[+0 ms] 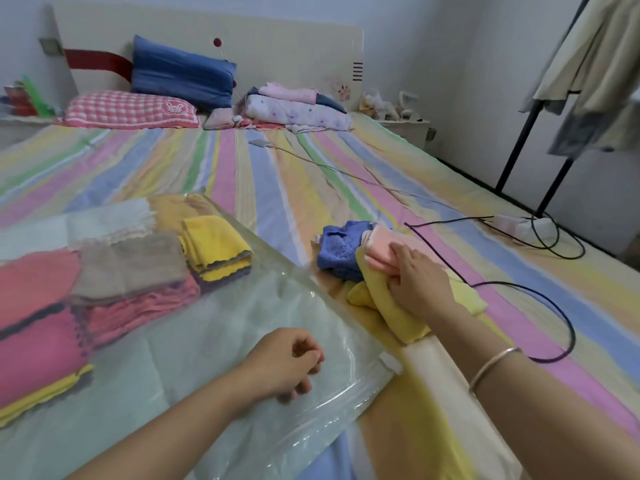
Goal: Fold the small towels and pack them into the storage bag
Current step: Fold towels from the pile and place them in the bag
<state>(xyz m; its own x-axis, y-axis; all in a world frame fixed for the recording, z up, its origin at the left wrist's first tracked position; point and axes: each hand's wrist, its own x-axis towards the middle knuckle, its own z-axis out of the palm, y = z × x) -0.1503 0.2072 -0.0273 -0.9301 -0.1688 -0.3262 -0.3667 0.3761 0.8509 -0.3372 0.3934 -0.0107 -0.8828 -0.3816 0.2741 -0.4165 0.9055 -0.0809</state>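
Towels [388,289] and storage bag [214,327] on striped bed [311,174].

Home bedroom: bed [311,174], pillows [180,76]

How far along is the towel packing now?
Done: several folded towels already lie inside the storage bag. In hand: the right hand grips the peach towel outside the bag. Left: the yellow towel and blue towel beside it, still unfolded.

The storage bag [214,323] runs off the left edge, its packed towels [128,265] blurred behind plastic, the clothes rack [521,145] cropped right.
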